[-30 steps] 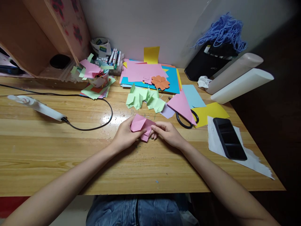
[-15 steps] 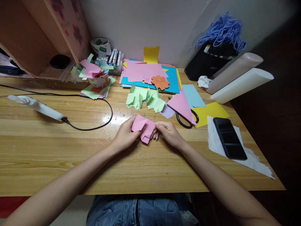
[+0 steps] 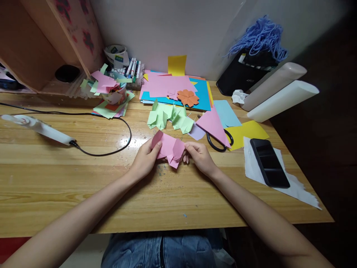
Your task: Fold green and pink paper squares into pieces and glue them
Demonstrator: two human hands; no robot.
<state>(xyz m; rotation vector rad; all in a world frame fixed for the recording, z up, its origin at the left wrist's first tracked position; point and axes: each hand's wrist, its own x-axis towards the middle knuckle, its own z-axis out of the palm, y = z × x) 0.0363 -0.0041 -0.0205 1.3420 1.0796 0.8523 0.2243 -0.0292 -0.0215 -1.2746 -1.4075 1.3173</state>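
Note:
Between my hands, above the tabletop, is a piece of folded pink paper (image 3: 168,145) with flaps standing up at both sides and a pointed tab toward me. My left hand (image 3: 146,158) is closed on its left edge, thumb on top. My right hand (image 3: 199,156) pinches the right edge between thumb and forefinger; the other fingers curl beneath. Just beyond lie folded light green paper pieces (image 3: 170,116). To their right, a pink paper triangle (image 3: 213,124) partly covers black-handled scissors (image 3: 219,145). An orange paper flower (image 3: 188,98) rests on stacked coloured sheets (image 3: 167,83).
A white glue gun (image 3: 41,130) with a black cord lies at left. A cup of paper scraps (image 3: 114,95) and markers (image 3: 134,69) stand behind. On the right are a phone (image 3: 270,162) on torn white paper, yellow paper (image 3: 248,134) and two upright rolls (image 3: 283,100).
The pink paper has been opened out wider, its left flap now raised instead of folded over. My left hand has shifted slightly left. The whole view has moved a little.

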